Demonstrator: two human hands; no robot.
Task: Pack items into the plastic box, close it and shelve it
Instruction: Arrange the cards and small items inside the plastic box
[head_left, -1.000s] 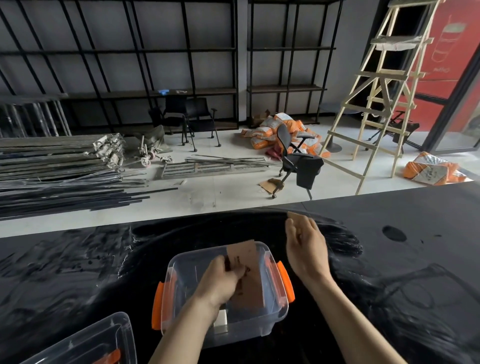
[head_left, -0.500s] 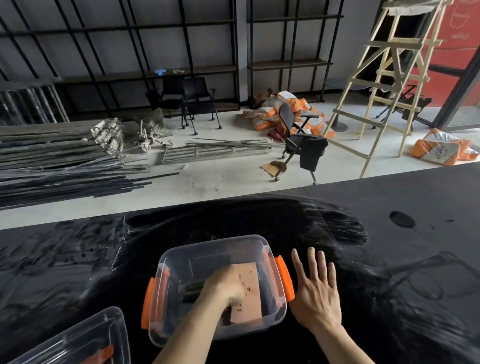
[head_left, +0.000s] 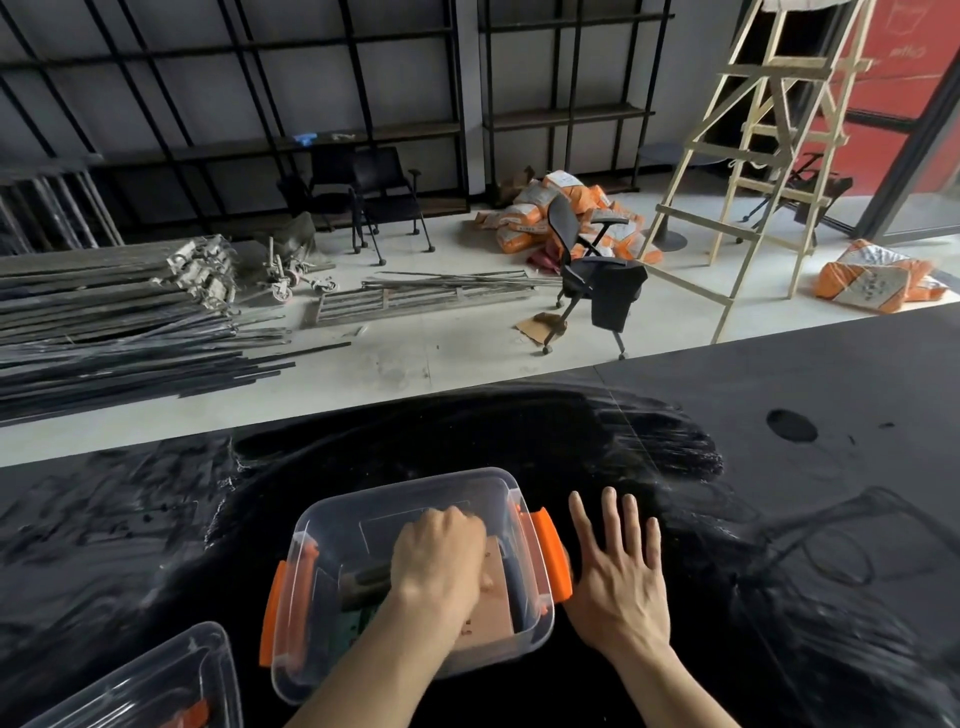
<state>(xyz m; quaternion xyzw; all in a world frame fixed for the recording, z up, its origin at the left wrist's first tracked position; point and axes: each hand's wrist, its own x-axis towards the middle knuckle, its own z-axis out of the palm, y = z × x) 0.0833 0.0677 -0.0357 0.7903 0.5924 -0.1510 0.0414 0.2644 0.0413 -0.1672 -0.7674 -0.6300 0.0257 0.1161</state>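
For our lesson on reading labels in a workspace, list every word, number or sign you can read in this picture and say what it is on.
None can be read with certainty.
Orange and white sacks on the floor: printed text, too small and blurred.
Sack by the ladder: print blurred.
Red panel top right: faint script, illegible.
Brown card in the plastic box: small dark marks, unreadable.

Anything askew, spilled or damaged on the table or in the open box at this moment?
Nothing spilled or broken. The black table is heavily smeared. The clear box sits square, lid off; the left hand presses a brown card inside it, and the right hand lies flat beside its orange latch.
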